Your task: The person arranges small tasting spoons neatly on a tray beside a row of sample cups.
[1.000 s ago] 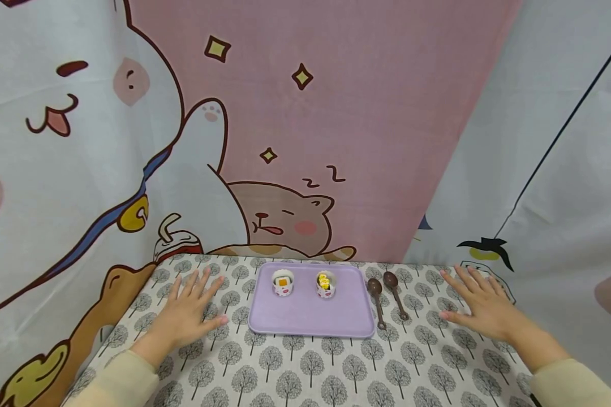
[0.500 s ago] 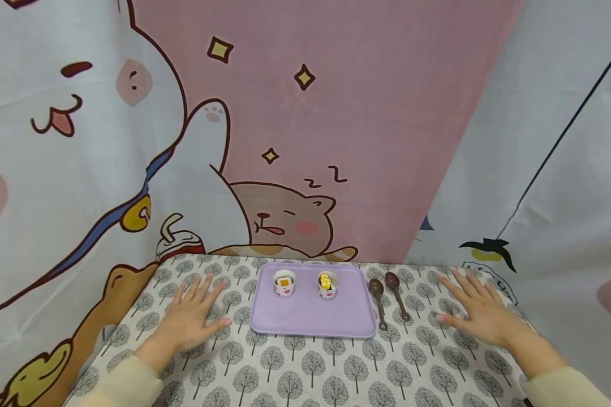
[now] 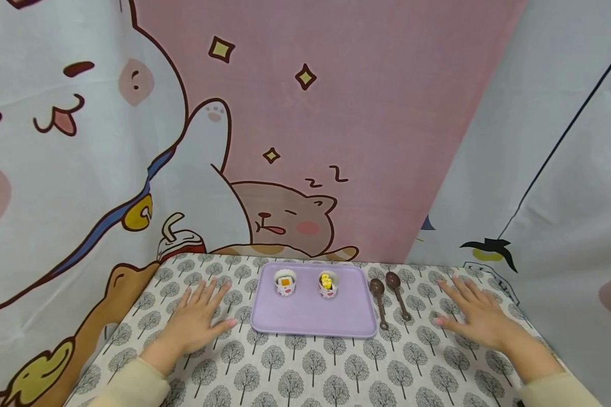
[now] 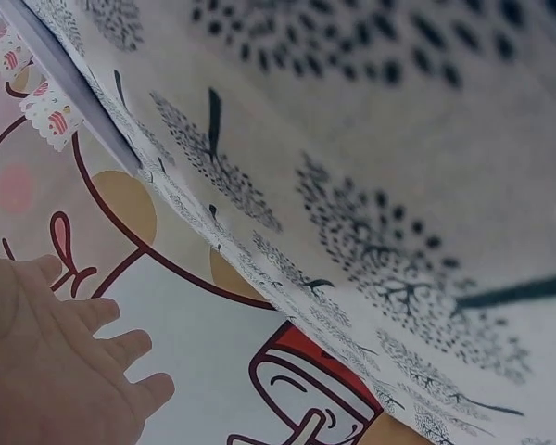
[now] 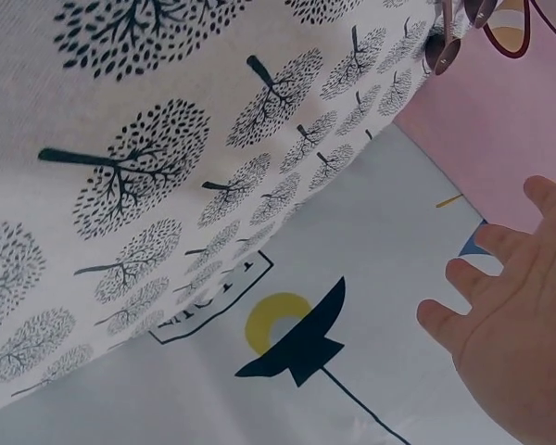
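A lilac tray (image 3: 313,323) lies on the table and carries two small patterned paper cups. In the left cup (image 3: 285,290) sits something white with an orange square on top; the right cup (image 3: 328,293) has yellow and dark contents. Two brown spoons, a nearer one (image 3: 378,294) and a farther one (image 3: 395,285), lie right of the tray. My left hand (image 3: 196,322) is spread palm down left of the tray, holding nothing. On the other side, beyond the spoons, my right hand (image 3: 478,316) is likewise spread and holds nothing. Both wrist views show the hands apart from the tablecloth.
A white tablecloth (image 3: 313,367) with grey trees covers the table. Behind it hangs a pink and white cloth (image 3: 387,113) printed with cartoon animals, meeting the table's far edge. More printed cloth borders the left and right sides.
Both hands, still spread, have drawn slightly inward and nearer to me. The head view has shifted a little. Tray, cups and spoons have stayed in place.
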### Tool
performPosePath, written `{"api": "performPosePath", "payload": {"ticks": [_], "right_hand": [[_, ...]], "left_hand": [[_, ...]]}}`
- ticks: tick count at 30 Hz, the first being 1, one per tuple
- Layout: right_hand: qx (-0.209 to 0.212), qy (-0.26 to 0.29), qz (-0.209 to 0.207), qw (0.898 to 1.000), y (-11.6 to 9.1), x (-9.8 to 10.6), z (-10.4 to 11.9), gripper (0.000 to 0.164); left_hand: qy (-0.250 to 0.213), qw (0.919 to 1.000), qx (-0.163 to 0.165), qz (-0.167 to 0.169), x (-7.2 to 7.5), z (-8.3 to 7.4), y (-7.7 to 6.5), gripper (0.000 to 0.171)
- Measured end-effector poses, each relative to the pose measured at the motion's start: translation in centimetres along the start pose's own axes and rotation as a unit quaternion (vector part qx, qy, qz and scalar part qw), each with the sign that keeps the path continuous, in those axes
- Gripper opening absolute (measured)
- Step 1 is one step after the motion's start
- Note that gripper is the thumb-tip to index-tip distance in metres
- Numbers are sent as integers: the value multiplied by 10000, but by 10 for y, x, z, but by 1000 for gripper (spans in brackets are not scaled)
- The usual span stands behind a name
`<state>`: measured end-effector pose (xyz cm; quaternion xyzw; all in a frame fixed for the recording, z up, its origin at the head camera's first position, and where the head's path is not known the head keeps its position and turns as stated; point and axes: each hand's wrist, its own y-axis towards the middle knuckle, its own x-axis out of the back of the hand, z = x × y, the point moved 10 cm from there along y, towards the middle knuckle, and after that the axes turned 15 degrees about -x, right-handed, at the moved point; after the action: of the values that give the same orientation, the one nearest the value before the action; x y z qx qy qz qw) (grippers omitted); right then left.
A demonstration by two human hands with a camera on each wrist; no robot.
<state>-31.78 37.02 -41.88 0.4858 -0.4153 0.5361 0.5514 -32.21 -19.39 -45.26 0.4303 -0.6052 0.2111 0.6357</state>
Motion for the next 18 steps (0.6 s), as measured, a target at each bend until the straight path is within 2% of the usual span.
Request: {"api": "performPosePath", "payload": {"ticks": [18], "right_hand": [[-29, 96, 1, 10000, -4, -11, 9, 87]], "left_hand": [[-98, 9998, 20, 164, -4, -12, 4, 80]]}}
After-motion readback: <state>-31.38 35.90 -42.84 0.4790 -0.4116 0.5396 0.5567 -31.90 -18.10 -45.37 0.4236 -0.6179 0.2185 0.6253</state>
